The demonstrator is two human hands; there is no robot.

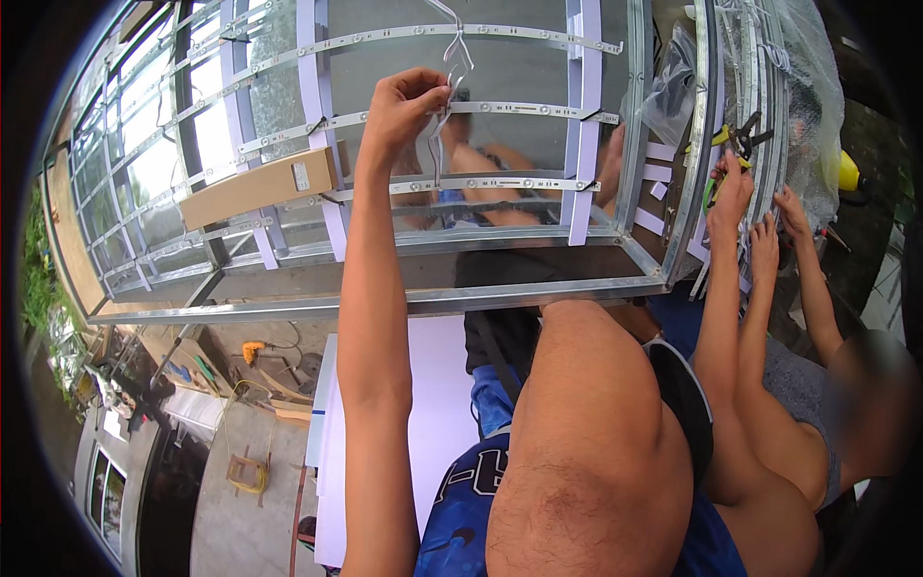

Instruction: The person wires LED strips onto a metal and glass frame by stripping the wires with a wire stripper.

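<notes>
1. The metal frame [529, 292] spans nine to three o'clock, bearing LED strips [543, 109].
2. A cardboard box [250, 190] lies across strips at ten o'clock.
3. The right hand [728, 197], at two o'clock, grasps yellow-handled pliers [741, 141].
4. The left hand [411, 104], near twelve o'clock, pinches a white wire [436, 156].

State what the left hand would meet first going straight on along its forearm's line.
Probably the white LED strip above the left hand in the picture; depth is unclear, so the hand may clear it.
</notes>
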